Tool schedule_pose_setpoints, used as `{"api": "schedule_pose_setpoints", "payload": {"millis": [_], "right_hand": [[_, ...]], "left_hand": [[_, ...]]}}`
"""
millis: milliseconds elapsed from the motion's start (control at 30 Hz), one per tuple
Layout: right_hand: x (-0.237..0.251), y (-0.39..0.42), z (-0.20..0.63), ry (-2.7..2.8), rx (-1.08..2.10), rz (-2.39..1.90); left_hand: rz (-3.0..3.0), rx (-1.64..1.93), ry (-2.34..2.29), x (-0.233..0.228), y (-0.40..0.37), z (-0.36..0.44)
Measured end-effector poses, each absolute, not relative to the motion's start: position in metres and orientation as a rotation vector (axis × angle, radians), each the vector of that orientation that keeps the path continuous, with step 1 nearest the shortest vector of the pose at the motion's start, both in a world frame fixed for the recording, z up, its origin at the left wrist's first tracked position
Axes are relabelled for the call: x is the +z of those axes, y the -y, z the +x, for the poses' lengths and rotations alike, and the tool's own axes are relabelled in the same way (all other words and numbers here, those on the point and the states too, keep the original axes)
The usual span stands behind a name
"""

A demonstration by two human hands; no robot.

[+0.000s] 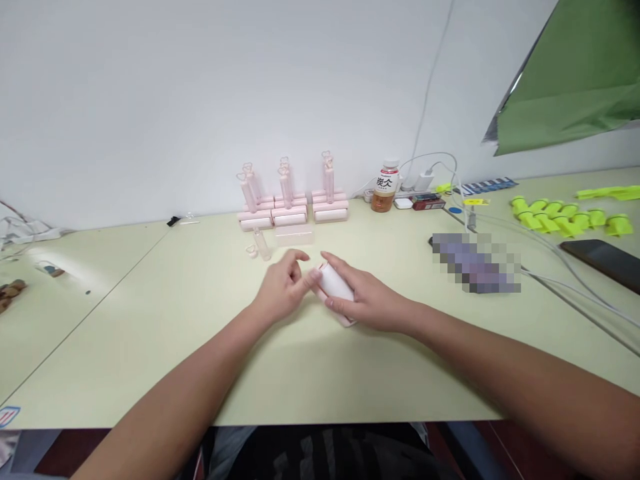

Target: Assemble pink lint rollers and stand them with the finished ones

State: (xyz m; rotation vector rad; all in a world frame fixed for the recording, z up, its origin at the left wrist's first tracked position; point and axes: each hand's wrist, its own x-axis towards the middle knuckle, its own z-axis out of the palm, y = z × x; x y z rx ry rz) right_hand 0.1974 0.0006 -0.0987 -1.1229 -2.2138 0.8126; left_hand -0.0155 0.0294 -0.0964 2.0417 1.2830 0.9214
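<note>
Near the middle of the table, my right hand (pixel 367 298) is wrapped round a lint roller (pixel 336 283) with a white roll and pale pink edging. It is held at a slant just over the tabletop. My left hand (pixel 284 283) is at its upper left end, the thumb touching it and the index finger curved away from the thumb. Just beyond my hands lie a clear pinkish cover (pixel 294 235), a translucent pink handle tube (pixel 261 244) and a small heart-shaped loop piece (pixel 251 251).
Several pink lint rollers (pixel 289 215) with upright handles stand in rows by the wall. To their right are a drink bottle (pixel 384 190), white cables (pixel 453 175) and a blurred-out object (pixel 475 263). A dark phone (pixel 603 263) and yellow-green pieces (pixel 567 217) lie at far right.
</note>
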Motion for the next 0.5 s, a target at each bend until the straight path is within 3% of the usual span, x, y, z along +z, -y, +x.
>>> {"api": "schedule_pose_setpoints", "payload": {"millis": [167, 267, 500], "right_hand": [[-0.106, -0.019, 0.207, 1.918, 0.918, -1.504], [-0.109, -0.028, 0.212, 1.85, 0.869, -1.596], [-0.115, -0.043, 0.223, 1.83, 0.711, -1.666]], "left_hand": [[1.87, 1.315, -1.999, -0.095, -0.066, -0.049], [1.826, 1.158, -2.203, -0.104, -0.091, -0.068], [1.914, 0.846, -2.08, -0.128, -0.115, -0.075]]}}
